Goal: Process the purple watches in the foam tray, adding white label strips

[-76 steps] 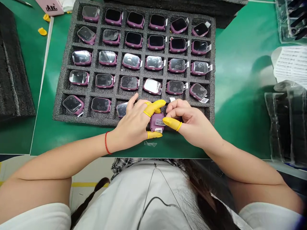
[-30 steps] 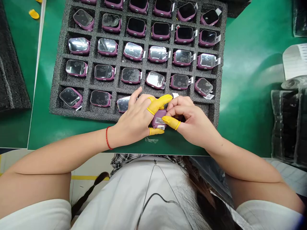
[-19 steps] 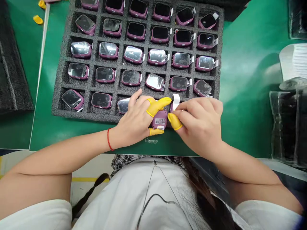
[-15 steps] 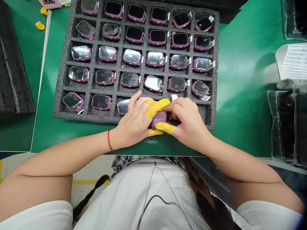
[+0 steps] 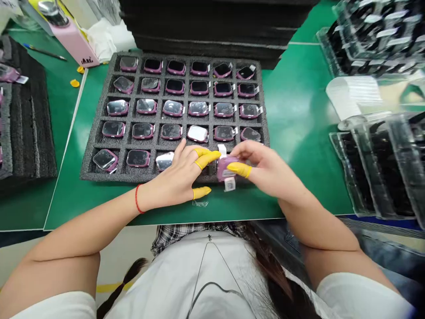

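Observation:
My right hand [image 5: 265,170] pinches a purple watch body [image 5: 225,167] over the near edge of a black foam tray [image 5: 86,173]; a yellow finger cot covers its thumb. A small white label [image 5: 229,184] hangs under the watch body. My left hand [image 5: 181,177], with yellow cots on thumb and two fingers, rests just left of it, fingers spread, touching the tray's front row. The tray holds several purple watch bodies [image 5: 171,131] in its cells, screens up, some with white tabs.
Green mat [image 5: 299,115] under the tray. Stacked black foam trays [image 5: 212,26] behind it and dark foam [image 5: 26,115] at left. Clear plastic trays [image 5: 381,164] and a white roll [image 5: 352,95] at right. A pink box [image 5: 75,42], a pen [image 5: 43,52] and loose yellow cots [image 5: 75,83] far left.
The watch body has passed from between both hands into my right hand alone, shifted slightly right. My left hand let go and opened. The view has pulled back and tilted up.

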Available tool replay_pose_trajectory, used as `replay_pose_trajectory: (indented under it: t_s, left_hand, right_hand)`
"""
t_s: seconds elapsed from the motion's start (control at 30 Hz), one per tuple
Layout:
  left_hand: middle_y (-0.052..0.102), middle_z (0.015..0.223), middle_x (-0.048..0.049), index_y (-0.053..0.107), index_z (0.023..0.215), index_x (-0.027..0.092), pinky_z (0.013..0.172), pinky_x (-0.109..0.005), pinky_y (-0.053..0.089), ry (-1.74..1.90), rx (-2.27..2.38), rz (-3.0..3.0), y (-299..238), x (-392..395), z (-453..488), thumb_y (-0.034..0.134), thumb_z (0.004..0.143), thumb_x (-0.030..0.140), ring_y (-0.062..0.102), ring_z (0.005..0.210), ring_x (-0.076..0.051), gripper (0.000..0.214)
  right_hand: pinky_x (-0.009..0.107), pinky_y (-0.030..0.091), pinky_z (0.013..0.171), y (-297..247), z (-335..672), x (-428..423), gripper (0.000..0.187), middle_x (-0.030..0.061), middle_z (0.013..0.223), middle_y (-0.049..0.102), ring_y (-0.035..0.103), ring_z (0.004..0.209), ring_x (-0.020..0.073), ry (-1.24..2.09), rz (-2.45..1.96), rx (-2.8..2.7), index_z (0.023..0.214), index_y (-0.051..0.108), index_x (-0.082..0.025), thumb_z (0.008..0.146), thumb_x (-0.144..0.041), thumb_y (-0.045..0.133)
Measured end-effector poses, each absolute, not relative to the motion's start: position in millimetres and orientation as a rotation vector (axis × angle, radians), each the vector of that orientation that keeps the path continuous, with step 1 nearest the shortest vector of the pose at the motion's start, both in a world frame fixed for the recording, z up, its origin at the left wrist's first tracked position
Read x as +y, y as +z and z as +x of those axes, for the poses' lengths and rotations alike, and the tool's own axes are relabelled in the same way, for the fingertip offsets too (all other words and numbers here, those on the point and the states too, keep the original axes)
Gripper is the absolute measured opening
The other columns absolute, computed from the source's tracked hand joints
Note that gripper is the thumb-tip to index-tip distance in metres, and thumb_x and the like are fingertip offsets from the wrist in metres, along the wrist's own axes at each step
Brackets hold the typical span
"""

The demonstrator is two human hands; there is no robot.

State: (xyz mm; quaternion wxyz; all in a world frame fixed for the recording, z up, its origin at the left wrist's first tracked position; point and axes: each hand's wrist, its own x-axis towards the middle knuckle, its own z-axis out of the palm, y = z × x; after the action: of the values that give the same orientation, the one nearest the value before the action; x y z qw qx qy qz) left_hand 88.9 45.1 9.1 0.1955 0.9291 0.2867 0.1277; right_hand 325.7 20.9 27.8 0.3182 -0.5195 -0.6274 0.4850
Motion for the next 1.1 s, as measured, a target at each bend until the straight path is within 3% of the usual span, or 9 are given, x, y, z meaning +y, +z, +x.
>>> replay_pose_trajectory:
  t_s: [0.17,0.27,0.47,0.57,0.7,0.83,0.93,1.0,1.1]
  left_hand:
    - [0.061,0.122,-0.0102,0.054,0.127,0.018,0.102,-0.050,0.042,0.441,0.984,2.566,24.0,63.7,106.3,0.054,0.095,0.030,0.053,0.114,-0.026,0.034]
    - [0.064,0.120,-0.0095,0.060,0.121,0.015,0.099,-0.043,0.044,0.426,0.893,2.597,26.2,83.4,135.4,0.050,0.096,0.024,0.054,0.111,-0.024,0.028]
    - [0.067,0.113,-0.0109,0.063,0.116,0.012,0.093,-0.037,0.044,0.153,0.666,2.848,15.8,124.6,216.7,0.058,0.091,0.018,0.056,0.106,-0.024,0.026]
    - [0.067,0.105,-0.0134,0.064,0.111,0.010,0.085,-0.035,0.045,-0.039,0.589,2.987,16.8,131.0,240.2,0.068,0.082,0.016,0.056,0.106,-0.028,0.029]
    - [0.068,0.099,-0.0167,0.064,0.104,0.007,0.079,-0.037,0.047,0.011,0.683,2.978,21.8,130.9,241.9,0.051,0.086,0.006,0.059,0.104,-0.030,0.022]
    - [0.070,0.097,-0.0095,0.051,0.126,0.009,0.080,-0.033,0.051,0.288,0.817,2.425,25.8,126.4,209.7,0.046,0.091,0.012,0.065,0.093,-0.021,0.035]
    - [0.069,0.092,-0.0055,0.041,0.133,0.013,0.064,-0.026,0.053,0.303,0.751,1.956,30.7,108.1,173.2,0.043,0.094,0.023,0.065,0.077,-0.015,0.040]
    - [0.066,0.091,-0.0047,0.048,0.120,0.017,0.056,-0.023,0.052,0.227,0.739,1.738,33.1,90.8,151.2,0.044,0.094,0.027,0.064,0.072,-0.013,0.028]
    - [0.064,0.089,-0.0029,0.054,0.097,0.018,0.060,-0.023,0.055,0.183,0.686,1.620,31.2,68.0,127.8,0.042,0.093,0.024,0.063,0.074,-0.012,0.014]
  right_hand:
    - [0.032,0.045,0.061,23.0,381.2,20.0,0.016,0.0029,0.079,0.067,0.056,0.068,0.0168,0.888,-1.695,-1.708,0.088,0.063,-0.021,0.082,-0.036,0.065]
    - [0.033,0.046,0.064,14.2,394.8,22.0,0.013,0.0025,0.076,0.068,0.059,0.069,0.0180,0.942,-1.702,-1.949,0.083,0.067,-0.021,0.086,-0.029,0.057]
    - [0.032,0.043,0.063,23.1,399.3,26.0,0.014,0.0058,0.087,0.064,0.057,0.076,0.0178,0.374,-1.739,-1.947,0.083,0.073,-0.020,0.082,-0.022,0.059]
    - [0.029,0.039,0.056,29.7,405.3,27.1,0.012,0.0034,0.080,0.063,0.053,0.068,0.0151,0.415,-1.734,-1.889,0.080,0.071,-0.020,0.082,-0.020,0.058]
    - [0.029,0.040,0.057,32.9,409.3,28.5,0.012,0.0033,0.080,0.064,0.056,0.071,0.0161,0.432,-1.689,-1.877,0.077,0.068,-0.021,0.081,-0.018,0.057]
    - [0.031,0.045,0.063,35.7,399.8,33.2,0.012,0.0047,0.087,0.068,0.059,0.076,0.0172,0.515,-1.656,-1.824,0.089,0.069,-0.020,0.083,-0.023,0.060]
    - [0.032,0.049,0.068,38.9,380.3,37.3,0.027,0.0061,0.097,0.067,0.060,0.079,0.0165,0.705,-1.460,-1.871,0.106,0.066,-0.019,0.082,-0.031,0.067]
    - [0.030,0.050,0.067,38.7,362.3,39.0,0.035,0.0056,0.098,0.065,0.058,0.078,0.0154,0.854,-1.252,-1.967,0.107,0.065,-0.019,0.076,-0.034,0.075]
    - [0.029,0.050,0.069,31.8,333.9,38.3,0.014,0.0029,0.088,0.061,0.057,0.078,0.0140,0.923,-1.033,-2.025,0.085,0.064,-0.019,0.078,-0.027,0.073]
